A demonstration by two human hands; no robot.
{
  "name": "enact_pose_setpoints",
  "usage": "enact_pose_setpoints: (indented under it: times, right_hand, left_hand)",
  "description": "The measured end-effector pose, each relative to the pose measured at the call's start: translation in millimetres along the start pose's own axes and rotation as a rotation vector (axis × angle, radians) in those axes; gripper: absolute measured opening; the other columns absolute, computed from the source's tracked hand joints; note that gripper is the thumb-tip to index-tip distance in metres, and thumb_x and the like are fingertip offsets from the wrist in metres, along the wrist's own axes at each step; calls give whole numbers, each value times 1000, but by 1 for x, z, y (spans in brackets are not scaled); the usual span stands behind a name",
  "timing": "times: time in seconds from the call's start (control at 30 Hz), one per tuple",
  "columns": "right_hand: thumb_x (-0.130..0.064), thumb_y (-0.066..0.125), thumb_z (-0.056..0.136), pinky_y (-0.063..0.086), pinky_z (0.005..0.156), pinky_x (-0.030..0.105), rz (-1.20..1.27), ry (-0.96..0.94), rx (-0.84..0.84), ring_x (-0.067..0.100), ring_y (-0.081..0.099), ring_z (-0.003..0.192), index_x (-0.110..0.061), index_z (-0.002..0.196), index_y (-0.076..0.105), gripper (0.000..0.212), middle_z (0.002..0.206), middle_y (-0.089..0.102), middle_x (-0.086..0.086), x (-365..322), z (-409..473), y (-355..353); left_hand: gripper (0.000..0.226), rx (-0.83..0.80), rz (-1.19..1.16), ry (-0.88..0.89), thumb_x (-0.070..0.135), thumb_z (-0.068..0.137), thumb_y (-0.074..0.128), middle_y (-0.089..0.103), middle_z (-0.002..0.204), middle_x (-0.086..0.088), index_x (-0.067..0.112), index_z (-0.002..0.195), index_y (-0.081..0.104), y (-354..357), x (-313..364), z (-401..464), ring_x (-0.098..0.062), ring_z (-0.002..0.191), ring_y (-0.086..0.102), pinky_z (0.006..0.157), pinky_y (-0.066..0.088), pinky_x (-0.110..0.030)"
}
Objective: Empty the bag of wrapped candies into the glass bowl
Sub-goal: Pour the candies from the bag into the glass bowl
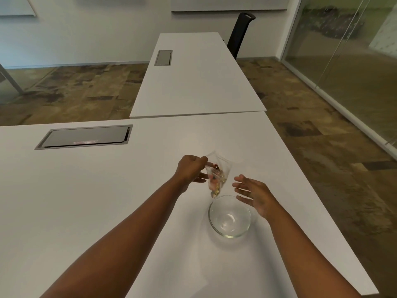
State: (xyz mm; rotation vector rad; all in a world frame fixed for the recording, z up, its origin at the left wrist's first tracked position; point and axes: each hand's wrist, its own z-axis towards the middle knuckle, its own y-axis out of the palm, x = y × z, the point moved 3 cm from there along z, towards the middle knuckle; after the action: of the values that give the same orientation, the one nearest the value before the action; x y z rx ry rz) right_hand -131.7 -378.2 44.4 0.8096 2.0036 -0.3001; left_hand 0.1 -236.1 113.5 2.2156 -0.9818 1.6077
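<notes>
Fingers of my left hand [190,168] are pinching the bag [218,175], tipping it just above the far rim of the bowl [229,216] on the table [107,190]. Candies [217,181] are sliding toward its low end, so I should be centring that over the bowl, while my right hand [253,195] is hovering spread wide, holding nothing, ready to steady it.

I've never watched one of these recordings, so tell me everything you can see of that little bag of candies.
The bag is small, clear, crinkly plastic, pinched at its side by the left hand and held in the air, lower end just above the far rim of the glass bowl. Wrapped candies, reddish and gold, sit bunched inside. The right hand is open beside it, not touching.
</notes>
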Motion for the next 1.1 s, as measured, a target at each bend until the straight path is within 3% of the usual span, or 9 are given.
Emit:
enact_pose_setpoints:
  times: [0.13, 0.27, 0.4, 0.5, 0.63, 0.77, 0.87, 1.03, 1.1]
  right_hand:
    - [-40, 57, 83, 54, 85, 42, 226, 103, -215, 31, 60, 103, -9, 120, 56, 48, 112, 62, 15, 3, -3, 4]
    - [-43, 89, 44, 61, 75, 46, 321, 121, -374, 34, 68, 94, -6, 110, 65, 79, 105, 69, 18, 11, -3, 2]
    - [-36, 96, 25, 61, 65, 39, 314, 91, -361, 29, 67, 87, -8, 103, 66, 88, 100, 68, 15, 17, 0, -10]
    - [-38, 96, 20, 61, 67, 40, 276, 51, -305, 29, 63, 93, -12, 97, 70, 86, 99, 68, 14, 19, 2, -18]
    - [-34, 95, 30, 59, 73, 44, 182, 12, -250, 30, 62, 94, -12, 103, 68, 81, 96, 70, 12, 17, -1, -27]
    - [-12, 66, 82, 54, 72, 39, -33, -24, -180, 23, 63, 87, -10, 115, 59, 34, 94, 68, 8, 9, -6, -31]
    - [-5, 61, 85, 52, 64, 33, -97, -66, -156, 20, 64, 83, -10, 111, 60, 27, 92, 67, 6, 1, -6, -33]
    - [-1, 67, 80, 53, 65, 28, -231, -106, -133, 16, 64, 81, -10, 108, 62, 30, 89, 68, 4, -4, -6, -35]
    - [-5, 71, 77, 51, 71, 26, -318, -136, -119, 14, 62, 84, -16, 100, 65, 26, 91, 67, 2, -4, -6, -34]
  left_hand:
    - [33, -215, 62, 60, 10, 89, 41, 66, 99, -10, 11, 80, 73, 15, 11, -8, -20, 66, 65, 65, 57, -24]
    - [41, -297, 8, 89, 10, 91, 36, 65, 105, -15, 17, 72, 72, 24, 9, -10, -23, 71, 66, 64, 59, -22]
    - [56, -326, -36, 76, 8, 91, 38, 67, 96, -10, 23, 51, 73, 26, -3, -5, -24, 74, 65, 60, 59, -21]
    - [45, -287, 44, 55, 7, 89, 50, 67, 82, -4, 20, 48, 63, 27, -16, 0, -17, 70, 66, 57, 57, -20]
    - [28, -252, 102, 67, -1, 83, 61, 66, 88, -6, 15, 68, 43, 26, -31, 6, -14, 66, 66, 58, 55, -22]
    - [33, -266, 213, 77, 3, 79, 68, 62, 98, -6, 18, 101, 48, 26, -38, 4, -20, 87, 59, 71, 54, -27]
    - [42, -313, 290, 114, 6, 82, 66, 64, 105, -8, 17, 120, 54, 30, -39, 2, -18, 95, 58, 75, 50, -26]
    - [33, -300, 650, 311, 13, 85, 63, 69, 120, -8, 10, 118, 64, 35, -43, -2, -21, 109, 64, 96, 48, -28]
    - [31, -313, 730, 329, 17, 88, 60, 68, 122, -6, 12, 118, 65, 34, -47, -4, -20, 111, 64, 97, 47, -27]
